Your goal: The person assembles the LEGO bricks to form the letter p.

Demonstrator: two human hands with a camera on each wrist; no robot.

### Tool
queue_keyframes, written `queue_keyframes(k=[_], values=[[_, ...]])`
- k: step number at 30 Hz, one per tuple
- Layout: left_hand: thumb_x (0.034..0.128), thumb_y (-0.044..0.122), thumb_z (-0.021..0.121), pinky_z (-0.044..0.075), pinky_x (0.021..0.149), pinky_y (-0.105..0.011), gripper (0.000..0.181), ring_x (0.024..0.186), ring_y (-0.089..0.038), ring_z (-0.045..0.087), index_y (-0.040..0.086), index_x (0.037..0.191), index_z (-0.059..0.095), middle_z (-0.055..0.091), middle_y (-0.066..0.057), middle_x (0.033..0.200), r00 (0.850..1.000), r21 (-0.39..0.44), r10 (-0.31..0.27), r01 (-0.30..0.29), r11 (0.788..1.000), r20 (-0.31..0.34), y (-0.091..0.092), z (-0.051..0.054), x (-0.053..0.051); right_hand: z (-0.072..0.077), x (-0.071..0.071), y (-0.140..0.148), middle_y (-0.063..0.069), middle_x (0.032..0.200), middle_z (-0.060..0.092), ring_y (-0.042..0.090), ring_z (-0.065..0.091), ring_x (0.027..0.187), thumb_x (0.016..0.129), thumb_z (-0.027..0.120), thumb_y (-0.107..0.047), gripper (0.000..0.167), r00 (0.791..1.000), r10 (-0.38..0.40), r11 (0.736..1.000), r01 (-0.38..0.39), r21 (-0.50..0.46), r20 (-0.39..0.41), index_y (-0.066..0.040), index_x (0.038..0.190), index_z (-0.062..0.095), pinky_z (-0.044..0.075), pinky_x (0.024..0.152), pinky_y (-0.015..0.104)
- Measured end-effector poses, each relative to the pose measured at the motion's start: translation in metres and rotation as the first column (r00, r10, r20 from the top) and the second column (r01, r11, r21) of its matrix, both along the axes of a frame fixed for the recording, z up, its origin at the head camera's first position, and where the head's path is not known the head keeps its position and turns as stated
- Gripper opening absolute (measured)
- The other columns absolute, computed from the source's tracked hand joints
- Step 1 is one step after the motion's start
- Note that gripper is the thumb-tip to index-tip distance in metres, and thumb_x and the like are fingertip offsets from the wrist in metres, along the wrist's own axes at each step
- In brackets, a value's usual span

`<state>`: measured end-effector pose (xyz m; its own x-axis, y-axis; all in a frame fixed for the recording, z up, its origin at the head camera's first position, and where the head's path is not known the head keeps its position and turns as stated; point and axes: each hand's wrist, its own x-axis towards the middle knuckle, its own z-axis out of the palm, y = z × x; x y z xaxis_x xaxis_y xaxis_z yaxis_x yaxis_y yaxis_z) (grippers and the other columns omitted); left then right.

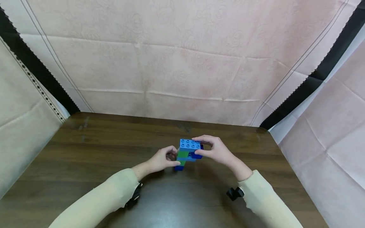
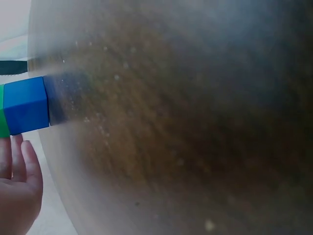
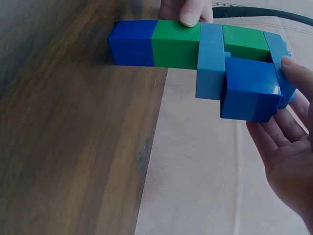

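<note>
A small tower of toy building bricks stands upright on the brown table (image 1: 114, 136). At its foot is a dark blue brick (image 3: 132, 44), then a green brick (image 3: 176, 45), a thin light blue brick (image 3: 210, 61) and another green brick (image 3: 246, 43). A second dark blue brick (image 3: 250, 88) sits beside that upper green one, under the studded light blue top brick (image 1: 188, 145). My left hand (image 1: 161, 161) holds the lower green brick, thumb on its near face. My right hand (image 1: 215, 150) grips the top brick between thumb and fingers.
Pale fabric panels (image 1: 171, 72) rise behind the table and at both sides, with black strips (image 1: 316, 74) along the corners. Each wrist wears a black device, such as the one on the right wrist (image 1: 235, 193).
</note>
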<state>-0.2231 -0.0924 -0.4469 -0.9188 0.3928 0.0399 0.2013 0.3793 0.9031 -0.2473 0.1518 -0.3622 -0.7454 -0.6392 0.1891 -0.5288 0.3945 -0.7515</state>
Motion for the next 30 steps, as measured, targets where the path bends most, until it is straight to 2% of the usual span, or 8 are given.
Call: queue_keyframes(k=[8,12,16,20,24,30], values=[[0.0808,0.015,0.073,0.053,0.082,-0.032,0.029,0.094,-0.017,0.059,0.008,0.104,0.056,0.063,-0.006,0.101,0.998,-0.104,-0.051,0.048,0.993,-0.031,-0.003,-0.013,0.002,0.001,0.003,-0.003,0.010,0.120,0.063,0.023,0.059,0.105,0.082,0.071,-0.018,0.043,1.000,-0.009,1.000,0.009,0.004,0.003,-0.008,0.123,0.060,0.045,0.097,0.047],[0.0806,0.012,0.073,0.053,0.083,-0.033,0.029,0.096,-0.018,0.058,0.006,0.103,0.056,0.063,-0.007,0.102,0.998,-0.122,-0.060,0.055,0.991,-0.034,-0.003,-0.016,0.003,0.001,0.004,-0.004,0.010,0.120,0.063,0.022,0.060,0.105,0.082,0.072,-0.017,0.044,1.000,0.004,1.000,-0.004,0.007,-0.012,-0.006,0.123,0.060,0.045,0.097,0.047],[0.0804,0.012,0.073,0.053,0.084,-0.034,0.028,0.095,-0.018,0.059,0.006,0.101,0.056,0.063,-0.007,0.101,0.997,-0.126,-0.065,0.061,0.990,-0.029,-0.002,-0.013,0.002,0.001,0.004,-0.005,0.009,0.119,0.063,0.022,0.060,0.105,0.082,0.072,-0.018,0.043,1.000,-0.006,1.000,0.006,-0.001,-0.020,-0.008,0.122,0.061,0.046,0.097,0.046],[0.0811,0.014,0.073,0.052,0.086,-0.035,0.026,0.096,-0.018,0.059,0.008,0.100,0.055,0.064,-0.006,0.101,0.998,-0.129,-0.055,0.053,0.990,-0.009,-0.001,-0.009,0.002,0.003,0.003,-0.004,0.008,0.121,0.063,0.025,0.059,0.111,0.082,0.072,-0.021,0.042,0.998,-0.051,0.998,0.051,-0.020,0.024,-0.011,0.122,0.060,0.046,0.097,0.045],[0.0838,0.014,0.070,0.052,0.087,-0.036,0.026,0.098,-0.020,0.061,0.007,0.103,0.054,0.064,-0.010,0.106,0.999,-0.102,-0.039,0.039,0.994,-0.002,0.002,-0.004,0.003,0.007,0.000,-0.003,0.010,0.122,0.062,0.028,0.058,0.115,0.083,0.071,-0.021,0.042,0.995,-0.090,0.994,0.092,-0.059,0.049,-0.010,0.122,0.059,0.047,0.096,0.046],[0.0862,0.013,0.067,0.052,0.087,-0.037,0.029,0.097,-0.022,0.062,0.004,0.109,0.052,0.062,-0.013,0.109,1.000,-0.089,-0.022,0.024,0.996,0.016,0.002,0.002,0.006,0.012,-0.002,-0.002,0.011,0.122,0.062,0.028,0.059,0.112,0.085,0.069,-0.020,0.040,0.994,-0.092,0.993,0.096,-0.073,0.056,-0.010,0.122,0.060,0.049,0.093,0.043]])
